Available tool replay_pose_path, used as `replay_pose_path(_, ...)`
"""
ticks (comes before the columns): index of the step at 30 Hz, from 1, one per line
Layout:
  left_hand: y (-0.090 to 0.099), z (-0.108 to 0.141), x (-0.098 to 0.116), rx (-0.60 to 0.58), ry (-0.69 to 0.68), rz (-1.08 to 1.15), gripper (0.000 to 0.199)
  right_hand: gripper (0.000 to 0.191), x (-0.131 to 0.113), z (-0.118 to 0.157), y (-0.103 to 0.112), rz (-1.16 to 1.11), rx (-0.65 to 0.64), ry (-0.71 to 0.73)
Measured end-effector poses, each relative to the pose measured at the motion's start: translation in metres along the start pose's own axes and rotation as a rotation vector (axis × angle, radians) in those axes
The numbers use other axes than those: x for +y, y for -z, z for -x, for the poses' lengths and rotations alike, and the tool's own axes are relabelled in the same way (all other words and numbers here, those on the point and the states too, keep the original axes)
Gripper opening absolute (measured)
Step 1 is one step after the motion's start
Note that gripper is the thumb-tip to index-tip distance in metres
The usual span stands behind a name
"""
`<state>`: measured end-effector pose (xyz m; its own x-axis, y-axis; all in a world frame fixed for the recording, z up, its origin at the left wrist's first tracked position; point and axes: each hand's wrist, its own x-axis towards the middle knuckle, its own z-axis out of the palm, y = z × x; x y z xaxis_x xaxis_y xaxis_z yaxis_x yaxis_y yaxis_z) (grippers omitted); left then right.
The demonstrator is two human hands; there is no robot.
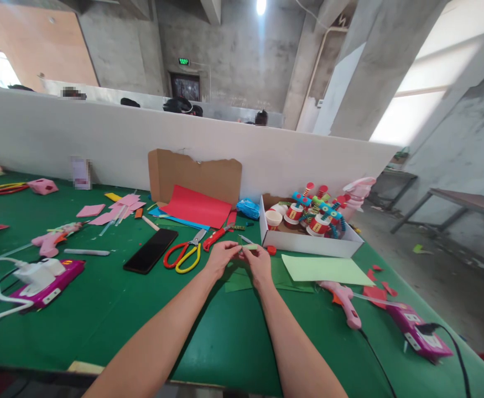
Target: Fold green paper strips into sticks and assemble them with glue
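Observation:
Close together over the green tabletop, my left hand and my right hand are both pinched on a small light green paper strip. The fingertips cover most of the strip, so its full shape is hidden. Dark green paper sheets lie under and beside my right hand. Just left of my left hand are a red utility knife and scissors with one red and one yellow handle. A pen lies partly behind my fingers, and a red tape roll or cap-like round piece sits to their right.
A white box holds paper-cup figures. Light green paper, a pink glue gun and a purple power strip lie right. Leftward are a black phone, another glue gun and red paper.

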<state>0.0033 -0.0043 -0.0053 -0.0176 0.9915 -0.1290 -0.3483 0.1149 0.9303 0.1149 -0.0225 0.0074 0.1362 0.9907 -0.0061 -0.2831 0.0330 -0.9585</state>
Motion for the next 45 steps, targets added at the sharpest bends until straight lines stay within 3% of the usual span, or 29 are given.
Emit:
replay_pose_path(10, -0.001, -0.001, -0.001, 0.033, -0.026, -0.03, 0.034, 0.011, 0.001, -0.001, 0.001, 0.209, 0.048, 0.128)
replay_pose_path(13, 0.0, -0.002, 0.0, 0.045, -0.034, -0.007, 0.036, 0.014, 0.0, -0.001, 0.001, 0.085, 0.014, 0.081)
replay_pose_path(17, 0.0, -0.001, 0.003, 0.035, -0.031, 0.03, 0.039, 0.021, 0.003, -0.004, 0.004, -0.138, -0.007, -0.094)
replay_pose_path(21, -0.003, 0.003, 0.005, -0.006, -0.031, 0.026, 0.037, 0.03, 0.003, -0.004, 0.005, -0.21, -0.056, -0.189)
replay_pose_path(27, -0.004, 0.006, 0.006, -0.034, -0.048, 0.013, 0.031, 0.037, 0.003, -0.004, 0.004, -0.206, -0.071, -0.151)
replay_pose_path(34, -0.006, 0.004, 0.006, 0.009, 0.005, 0.049, 0.03, 0.036, 0.004, -0.004, 0.003, -0.197, -0.075, -0.109)
replay_pose_path(40, -0.008, 0.006, 0.009, -0.055, 0.042, 0.084, 0.032, 0.035, 0.003, -0.005, 0.002, -0.169, -0.024, -0.1)
replay_pose_path(45, -0.007, 0.008, 0.009, -0.142, -0.01, 0.066, 0.03, 0.034, 0.002, -0.005, 0.001, -0.199, 0.032, -0.063)
